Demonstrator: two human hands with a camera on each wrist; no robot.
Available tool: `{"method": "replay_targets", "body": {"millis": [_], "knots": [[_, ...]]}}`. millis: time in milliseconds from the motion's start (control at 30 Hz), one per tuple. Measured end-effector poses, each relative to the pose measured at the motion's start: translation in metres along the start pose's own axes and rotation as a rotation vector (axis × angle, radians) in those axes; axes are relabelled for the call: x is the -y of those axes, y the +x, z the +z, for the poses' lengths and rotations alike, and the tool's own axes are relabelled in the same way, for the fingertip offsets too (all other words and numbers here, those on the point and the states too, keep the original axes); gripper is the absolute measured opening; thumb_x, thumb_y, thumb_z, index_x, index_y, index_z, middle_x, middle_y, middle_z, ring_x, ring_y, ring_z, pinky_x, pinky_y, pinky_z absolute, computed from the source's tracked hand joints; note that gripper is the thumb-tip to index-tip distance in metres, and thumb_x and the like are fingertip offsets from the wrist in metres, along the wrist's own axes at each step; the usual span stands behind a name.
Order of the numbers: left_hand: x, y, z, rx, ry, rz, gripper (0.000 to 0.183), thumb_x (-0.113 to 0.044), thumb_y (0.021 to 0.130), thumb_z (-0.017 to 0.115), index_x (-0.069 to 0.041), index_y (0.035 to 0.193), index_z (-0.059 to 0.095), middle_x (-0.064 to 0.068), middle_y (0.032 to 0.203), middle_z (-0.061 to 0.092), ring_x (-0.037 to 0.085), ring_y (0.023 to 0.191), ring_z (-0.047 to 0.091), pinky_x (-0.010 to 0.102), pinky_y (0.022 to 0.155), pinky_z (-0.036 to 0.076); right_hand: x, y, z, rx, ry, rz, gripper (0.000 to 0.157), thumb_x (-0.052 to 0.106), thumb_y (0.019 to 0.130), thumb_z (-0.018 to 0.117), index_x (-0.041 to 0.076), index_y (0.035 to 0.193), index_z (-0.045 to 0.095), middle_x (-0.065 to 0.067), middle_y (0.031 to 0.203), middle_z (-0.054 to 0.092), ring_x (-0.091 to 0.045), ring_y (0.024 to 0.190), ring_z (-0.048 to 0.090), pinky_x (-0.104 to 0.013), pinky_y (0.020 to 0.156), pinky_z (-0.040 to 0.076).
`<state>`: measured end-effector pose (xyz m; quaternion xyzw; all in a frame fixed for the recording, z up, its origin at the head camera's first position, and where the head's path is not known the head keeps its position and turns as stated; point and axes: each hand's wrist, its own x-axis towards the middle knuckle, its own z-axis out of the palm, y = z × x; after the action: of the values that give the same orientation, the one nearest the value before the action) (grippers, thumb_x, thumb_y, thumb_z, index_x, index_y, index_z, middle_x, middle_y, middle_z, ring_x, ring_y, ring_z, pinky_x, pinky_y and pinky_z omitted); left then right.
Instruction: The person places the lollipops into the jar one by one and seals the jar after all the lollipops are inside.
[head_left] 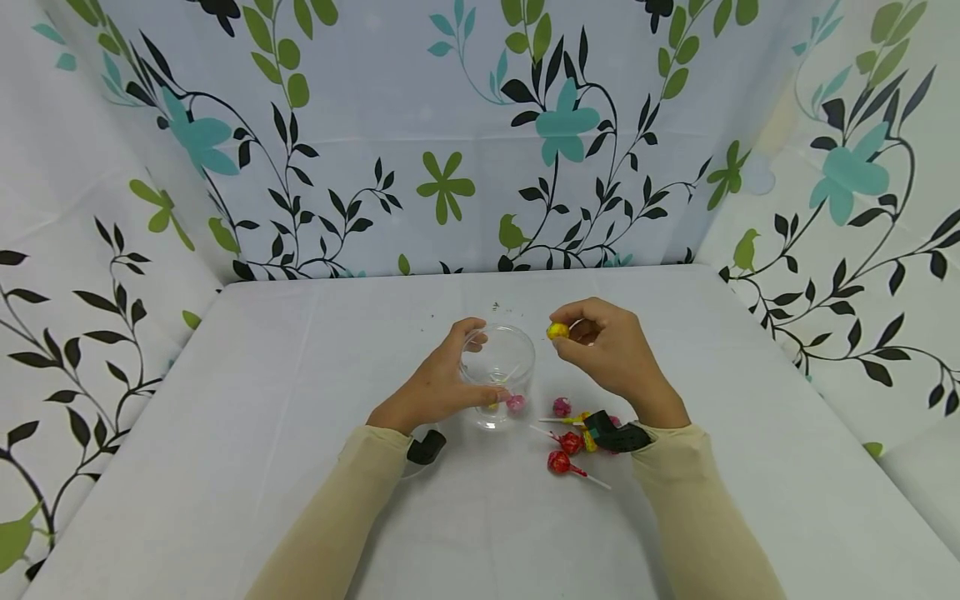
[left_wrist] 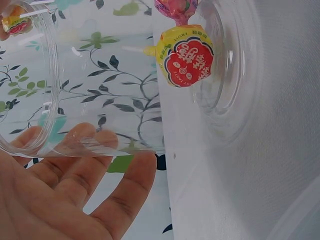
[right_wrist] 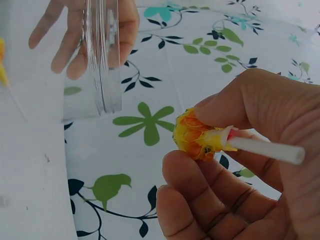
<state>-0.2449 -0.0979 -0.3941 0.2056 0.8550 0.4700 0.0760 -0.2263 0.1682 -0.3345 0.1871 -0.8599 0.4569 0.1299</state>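
My left hand point(head_left: 438, 382) holds a clear jar point(head_left: 519, 362) that stands upright on the table, its fingers and thumb curled around the side. Inside, at the bottom, lie a yellow lollipop point(left_wrist: 186, 56) and a pink one point(head_left: 515, 403). To the right of the jar's mouth, my right hand point(head_left: 618, 350) pinches another yellow lollipop point(right_wrist: 192, 136) by its wrapped head; the white stick point(right_wrist: 270, 149) points back toward the palm. Below the right hand, several lollipops lie in a loose pile, among them a pink one point(head_left: 562, 407) and a red one point(head_left: 558, 462).
A clear round piece point(head_left: 417, 468), perhaps a lid, lies partly hidden under the left wrist. White cloth covers the table point(head_left: 225, 467). A leaf-patterned curtain point(head_left: 360, 117) rises behind and at both sides. Small dark specks point(head_left: 496, 307) dot the cloth beyond the jar.
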Motion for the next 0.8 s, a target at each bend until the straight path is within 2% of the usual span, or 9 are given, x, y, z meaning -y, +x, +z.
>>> {"method": "replay_targets", "body": {"millis": [233, 467, 633, 800], "knots": [[-0.001, -0.001, 0.0, -0.003, -0.015, -0.008, 0.102, -0.043, 0.079, 0.091, -0.033, 0.157, 0.026, 0.006, 0.157, 0.048, 0.031, 0.144, 0.044, 0.064, 0.113, 0.04, 0.005, 0.0, 0.009, 0.011, 0.044, -0.037, 0.022, -0.001, 0.089, 0.074, 0.004, 0.11, 0.075, -0.008, 0.103, 0.075, -0.021, 0.085, 0.067, -0.023, 0.075, 0.056], [-0.002, -0.001, 0.0, 0.001, -0.027, -0.018, 0.102, -0.04, 0.08, 0.091, -0.031, 0.157, 0.026, 0.006, 0.157, 0.047, 0.036, 0.145, 0.044, 0.065, 0.112, 0.04, 0.008, 0.0, 0.016, 0.028, 0.047, -0.08, 0.022, 0.0, 0.089, 0.075, 0.005, 0.11, 0.075, -0.006, 0.104, 0.074, -0.019, 0.084, 0.068, -0.024, 0.077, 0.058], [-0.001, -0.001, 0.001, 0.0, -0.028, -0.022, 0.101, -0.039, 0.081, 0.09, -0.032, 0.158, 0.025, 0.006, 0.158, 0.046, 0.029, 0.145, 0.044, 0.066, 0.112, 0.039, 0.01, -0.001, 0.021, 0.043, 0.044, -0.11, 0.023, 0.0, 0.088, 0.076, 0.006, 0.11, 0.076, -0.005, 0.103, 0.074, -0.018, 0.084, 0.069, -0.025, 0.078, 0.059], [-0.001, 0.0, 0.001, 0.004, -0.031, -0.017, 0.1, -0.038, 0.081, 0.09, -0.031, 0.157, 0.025, 0.008, 0.159, 0.046, 0.028, 0.146, 0.043, 0.066, 0.113, 0.038, 0.01, -0.002, 0.024, 0.056, 0.032, -0.115, 0.023, 0.002, 0.089, 0.077, 0.005, 0.111, 0.075, -0.004, 0.103, 0.074, -0.019, 0.085, 0.069, -0.023, 0.078, 0.058]]}}
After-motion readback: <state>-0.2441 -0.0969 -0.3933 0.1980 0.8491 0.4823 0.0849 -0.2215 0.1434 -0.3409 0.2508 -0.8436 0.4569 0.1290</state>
